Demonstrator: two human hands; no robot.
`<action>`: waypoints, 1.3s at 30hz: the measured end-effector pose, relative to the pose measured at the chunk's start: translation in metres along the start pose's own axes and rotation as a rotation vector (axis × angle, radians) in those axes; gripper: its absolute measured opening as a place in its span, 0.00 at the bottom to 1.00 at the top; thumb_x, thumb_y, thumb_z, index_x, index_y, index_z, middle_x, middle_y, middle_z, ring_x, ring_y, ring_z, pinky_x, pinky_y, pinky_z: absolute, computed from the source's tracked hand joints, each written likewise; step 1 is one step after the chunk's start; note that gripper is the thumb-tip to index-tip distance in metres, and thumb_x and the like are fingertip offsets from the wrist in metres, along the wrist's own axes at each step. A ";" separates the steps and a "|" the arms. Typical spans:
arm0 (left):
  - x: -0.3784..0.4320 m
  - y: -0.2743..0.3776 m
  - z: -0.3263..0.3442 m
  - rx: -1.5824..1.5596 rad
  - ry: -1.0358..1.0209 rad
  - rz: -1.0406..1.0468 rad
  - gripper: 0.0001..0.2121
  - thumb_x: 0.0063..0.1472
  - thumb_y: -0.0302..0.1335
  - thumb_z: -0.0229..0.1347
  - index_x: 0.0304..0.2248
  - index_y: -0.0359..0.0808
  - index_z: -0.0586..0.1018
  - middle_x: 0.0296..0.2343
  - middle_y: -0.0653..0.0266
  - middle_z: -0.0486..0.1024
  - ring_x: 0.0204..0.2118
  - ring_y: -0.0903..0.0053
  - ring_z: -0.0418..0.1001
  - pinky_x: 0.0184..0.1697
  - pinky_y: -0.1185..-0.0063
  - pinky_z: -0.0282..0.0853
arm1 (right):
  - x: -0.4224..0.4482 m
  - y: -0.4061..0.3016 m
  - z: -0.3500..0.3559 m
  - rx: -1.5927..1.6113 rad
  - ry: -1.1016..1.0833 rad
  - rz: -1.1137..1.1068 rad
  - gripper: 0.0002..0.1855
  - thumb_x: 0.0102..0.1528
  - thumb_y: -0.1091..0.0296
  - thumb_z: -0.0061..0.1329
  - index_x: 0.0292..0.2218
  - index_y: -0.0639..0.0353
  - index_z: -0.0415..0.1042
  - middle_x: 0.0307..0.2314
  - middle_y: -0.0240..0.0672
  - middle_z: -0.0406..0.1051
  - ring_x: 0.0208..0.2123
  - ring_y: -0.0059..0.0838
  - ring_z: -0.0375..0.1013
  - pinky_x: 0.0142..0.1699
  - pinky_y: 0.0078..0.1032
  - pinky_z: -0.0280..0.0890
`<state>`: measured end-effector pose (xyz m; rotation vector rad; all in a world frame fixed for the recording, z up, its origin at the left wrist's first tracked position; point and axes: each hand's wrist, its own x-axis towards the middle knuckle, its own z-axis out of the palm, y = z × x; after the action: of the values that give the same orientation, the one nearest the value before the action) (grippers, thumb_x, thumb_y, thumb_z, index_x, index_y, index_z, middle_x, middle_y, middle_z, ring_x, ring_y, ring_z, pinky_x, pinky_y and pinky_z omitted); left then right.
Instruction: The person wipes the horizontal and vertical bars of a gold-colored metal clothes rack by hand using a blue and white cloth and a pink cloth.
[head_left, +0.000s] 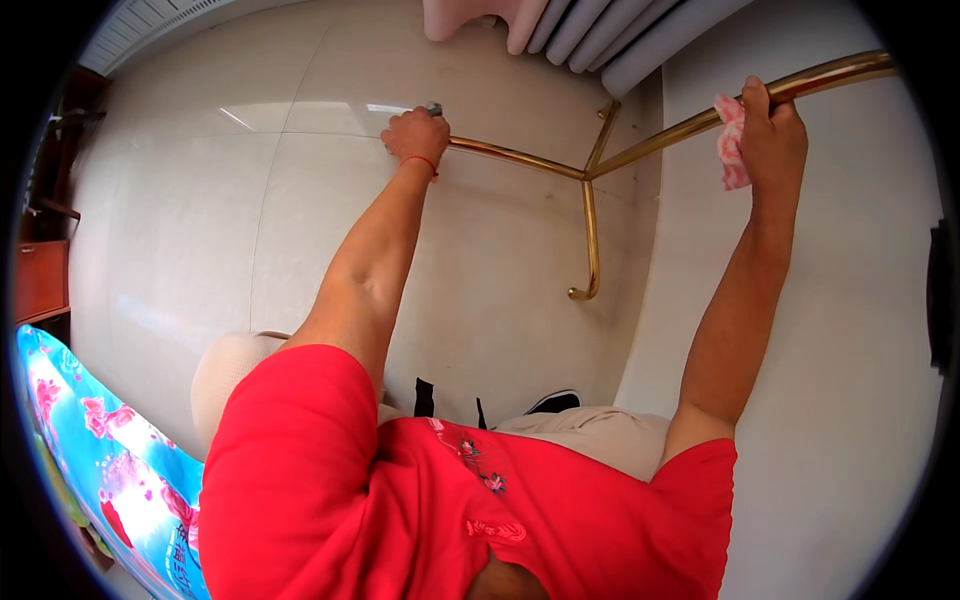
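A brass-coloured metal stand has a long pole (675, 133) that leans up to the right, with several legs spreading from its base joint (586, 175). My left hand (420, 135) is closed around the end of the leg (517, 156) pointing left. A small grey piece (434, 109) shows just beyond its knuckles; I cannot tell what it is. Higher up, my right hand (776, 142) grips the pole, and a pink-and-white cloth (733, 154) hangs from the thumb side of that hand. Another leg (592, 240) bends towards me and ends in a curled foot.
Grey curtain folds (600, 37) and pink fabric (480, 19) hang at the far side. A pale wall (825, 315) rises on the right. Brown wooden furniture (43, 277) stands at far left, above a glossy blue floral-printed thing (112, 450). Pale tiles (180, 225) cover the floor.
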<state>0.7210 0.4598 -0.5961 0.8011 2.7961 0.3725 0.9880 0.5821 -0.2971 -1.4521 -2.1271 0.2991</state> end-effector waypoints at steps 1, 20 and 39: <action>-0.009 0.009 0.003 0.005 0.035 0.098 0.13 0.52 0.37 0.46 0.29 0.40 0.78 0.29 0.60 0.76 0.35 0.65 0.73 0.35 0.67 0.64 | -0.001 -0.002 0.001 0.009 0.005 0.013 0.25 0.52 0.48 0.39 0.30 0.67 0.70 0.23 0.42 0.72 0.29 0.39 0.71 0.39 0.29 0.63; -0.087 0.051 0.075 -0.004 0.232 0.829 0.16 0.50 0.23 0.49 0.41 0.33 0.71 0.43 0.59 0.69 0.48 0.65 0.64 0.50 0.72 0.61 | -0.003 -0.001 0.011 0.066 0.011 -0.082 0.25 0.53 0.47 0.40 0.30 0.66 0.70 0.22 0.38 0.71 0.28 0.32 0.70 0.39 0.24 0.63; 0.023 -0.048 0.044 -0.910 0.293 -0.410 0.12 0.48 0.25 0.46 0.31 0.33 0.78 0.31 0.51 0.75 0.36 0.59 0.73 0.42 0.69 0.67 | 0.000 0.006 0.004 0.050 0.012 0.034 0.26 0.52 0.47 0.40 0.31 0.68 0.70 0.23 0.42 0.72 0.29 0.37 0.71 0.40 0.28 0.63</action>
<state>0.6904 0.4408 -0.6551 -0.0382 2.4694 1.5950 0.9907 0.5849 -0.3034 -1.4589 -2.0727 0.3535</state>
